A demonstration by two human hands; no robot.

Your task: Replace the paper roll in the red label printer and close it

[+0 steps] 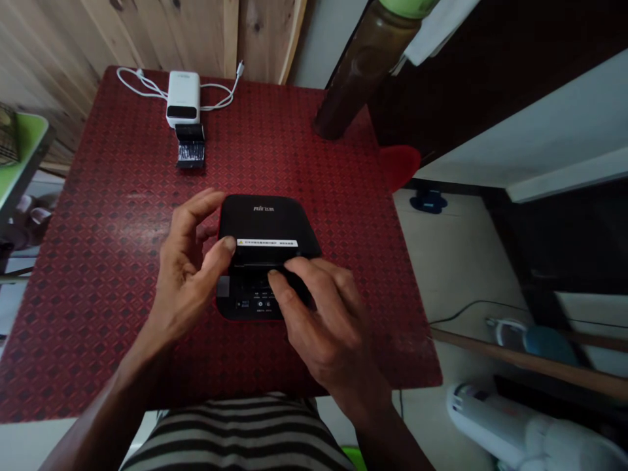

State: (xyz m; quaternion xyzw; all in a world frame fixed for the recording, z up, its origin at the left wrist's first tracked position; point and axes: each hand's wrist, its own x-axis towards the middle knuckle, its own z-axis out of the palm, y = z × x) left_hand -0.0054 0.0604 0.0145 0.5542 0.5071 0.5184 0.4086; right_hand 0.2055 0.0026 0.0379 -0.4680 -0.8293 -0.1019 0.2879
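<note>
A flat black electronic device [269, 222] with rounded corners lies on the table in the middle of the view. Its upper section carries a white warning strip and stands apart from the lower panel [252, 304], which has printed marks and small round buttons. My left hand [189, 261] grips the device's left side, thumb on top near the strip's end and fingers at the edge. My right hand [324, 314] has thumb and forefinger at the gap between upper section and panel, seemingly pinching the upper section's near edge; its other fingers are curled and partly hidden.
At the table's [122, 235] back left sits a white power bank [183, 98] with a white cable, a black-and-silver strip [190, 147] before it. A tall dark bottle [360, 65] stands back right. A red seat [400, 167] shows beyond the right edge.
</note>
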